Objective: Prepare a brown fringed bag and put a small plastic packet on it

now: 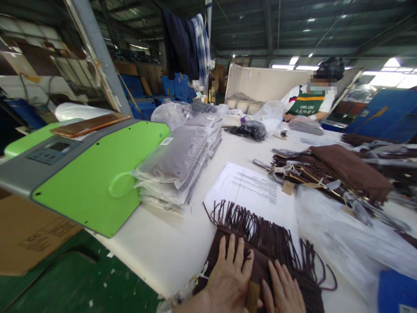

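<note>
A dark brown fringed bag (260,256) lies flat at the near edge of the white table (163,243), its fringe (257,226) spread away from me. My left hand (228,274) rests palm down on the bag's left part, fingers apart. Beside it, my right hand (283,289) also lies on the bag with fingers stretched out; its lower part is cut off by the frame. A tan tag (253,296) shows between the two hands. Under the fringe's far edge is a white printed sheet (250,184).
Left stands a green and grey machine (91,178) with a phone (91,124) on it. Beside it is a stack of bagged goods (176,156). More brown fringed bags (348,169) and clear plastic bags (342,234) lie right. A co-worker (309,104) is across the table.
</note>
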`<state>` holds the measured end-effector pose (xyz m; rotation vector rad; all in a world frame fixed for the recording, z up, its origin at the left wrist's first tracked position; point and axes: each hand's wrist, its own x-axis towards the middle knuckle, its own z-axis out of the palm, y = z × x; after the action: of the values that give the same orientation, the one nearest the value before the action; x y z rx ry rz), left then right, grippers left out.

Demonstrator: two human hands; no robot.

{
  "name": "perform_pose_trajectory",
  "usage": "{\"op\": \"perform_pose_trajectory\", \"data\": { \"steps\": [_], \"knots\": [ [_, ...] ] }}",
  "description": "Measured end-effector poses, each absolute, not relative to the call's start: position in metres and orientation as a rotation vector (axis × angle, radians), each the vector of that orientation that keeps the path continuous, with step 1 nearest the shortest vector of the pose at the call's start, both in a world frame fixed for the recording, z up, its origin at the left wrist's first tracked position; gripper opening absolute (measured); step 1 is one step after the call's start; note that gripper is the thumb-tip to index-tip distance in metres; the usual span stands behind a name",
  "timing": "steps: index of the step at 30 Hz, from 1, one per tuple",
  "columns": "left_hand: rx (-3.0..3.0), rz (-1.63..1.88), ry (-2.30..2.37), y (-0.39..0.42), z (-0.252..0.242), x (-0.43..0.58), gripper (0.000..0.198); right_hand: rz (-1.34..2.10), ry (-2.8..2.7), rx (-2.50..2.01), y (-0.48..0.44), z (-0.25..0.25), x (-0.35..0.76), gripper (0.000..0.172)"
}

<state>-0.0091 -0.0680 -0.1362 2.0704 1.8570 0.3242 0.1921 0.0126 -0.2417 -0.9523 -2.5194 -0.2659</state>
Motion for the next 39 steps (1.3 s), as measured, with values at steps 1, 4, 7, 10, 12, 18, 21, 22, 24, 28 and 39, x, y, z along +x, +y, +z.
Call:
{"op": "perform_pose_trajectory", "data": {
  "steps": [1, 4, 7, 10, 12, 18, 21, 22, 24, 28, 39],
  "knots": [
    [2.106, 0.315, 1.852, -0.069, -0.138, -0.01, 0.082, -0.262, -2.528, -0.963, 0.012, -0.242, 0.192, 0.054],
    [2.232, 0.325, 1.843, -0.073, -0.144, -0.012, 0.085, -0.253, -2.515, -1.001, 0.01, -0.245, 0.189, 0.052],
    [2.344, 0.379, 1.826, -0.077, -0.145, -0.012, 0.082, -0.317, -2.419, -0.999, 0.006, -0.25, 0.182, 0.05],
    [2.302, 0.351, 1.765, -0.078, -0.136, -0.012, 0.079, -0.422, -2.367, -0.953, 0.005, -0.251, 0.177, 0.046],
    [2.219, 0.324, 1.748, -0.077, -0.129, -0.012, 0.083, -0.462, -2.373, -0.922, 0.005, -0.247, 0.177, 0.044],
    [2.188, 0.315, 1.79, -0.078, -0.129, -0.009, 0.103, -0.439, -2.475, -0.968, 0.001, -0.226, 0.179, 0.048],
    [2.237, 0.307, 1.805, -0.078, -0.135, -0.007, 0.11, -0.39, -2.492, -0.999, -0.002, -0.221, 0.181, 0.049],
    [2.252, 0.29, 1.806, -0.078, -0.137, -0.007, 0.111, -0.351, -2.481, -0.998, -0.002, -0.219, 0.182, 0.049],
    [2.278, 0.252, 1.822, -0.076, -0.141, -0.005, 0.113, -0.249, -2.439, -0.986, -0.003, -0.217, 0.183, 0.05],
    [2.344, 0.209, 1.848, -0.073, -0.146, -0.002, 0.103, -0.127, -2.411, -0.918, -0.007, -0.205, 0.179, 0.058],
    [0.808, 1.06, 1.884, -0.07, -0.096, -0.089, 0.051, 0.877, -1.599, -1.765, 0.023, -0.149, 0.248, 0.053]
  ]
}}
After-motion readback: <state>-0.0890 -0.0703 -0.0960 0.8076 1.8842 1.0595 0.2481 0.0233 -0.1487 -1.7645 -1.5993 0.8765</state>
